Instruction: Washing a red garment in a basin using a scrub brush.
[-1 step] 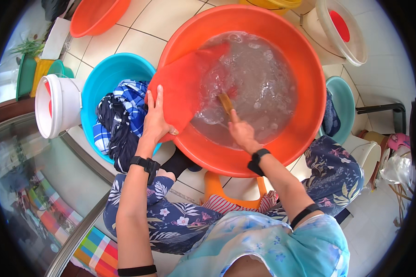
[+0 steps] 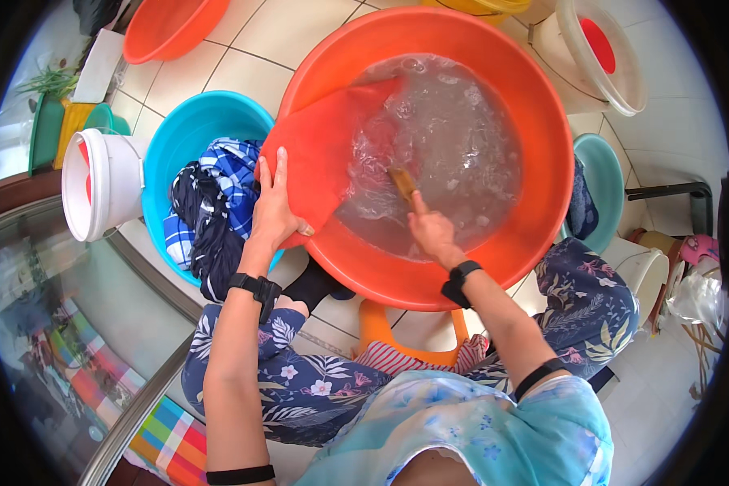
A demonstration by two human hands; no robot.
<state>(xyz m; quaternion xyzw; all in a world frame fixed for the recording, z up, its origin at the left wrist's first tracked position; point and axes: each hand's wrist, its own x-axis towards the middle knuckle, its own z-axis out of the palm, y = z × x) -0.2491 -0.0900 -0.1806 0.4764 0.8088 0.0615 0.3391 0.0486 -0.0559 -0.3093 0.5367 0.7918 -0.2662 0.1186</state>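
**Plastic, Cloth, Wood and Tile**

Seen from where I stand, the large basin (image 2: 547,162) is smooth orange plastic, glossy along its rim; the red cloth (image 2: 312,154) is matt and finely even; the brush (image 2: 402,185) appears to be brown wood, its bristles hidden; the blue tub (image 2: 168,142) is smooth plastic with a soft shine; the checked cloth (image 2: 239,166) is matt and creased; the white bucket (image 2: 123,180) is plastic, low in gloss; the floor tiles (image 2: 251,85) look smooth and glazed; the flowered trousers (image 2: 320,389) are matt cloth; the clear bag (image 2: 697,298) is crinkled, shiny plastic film.
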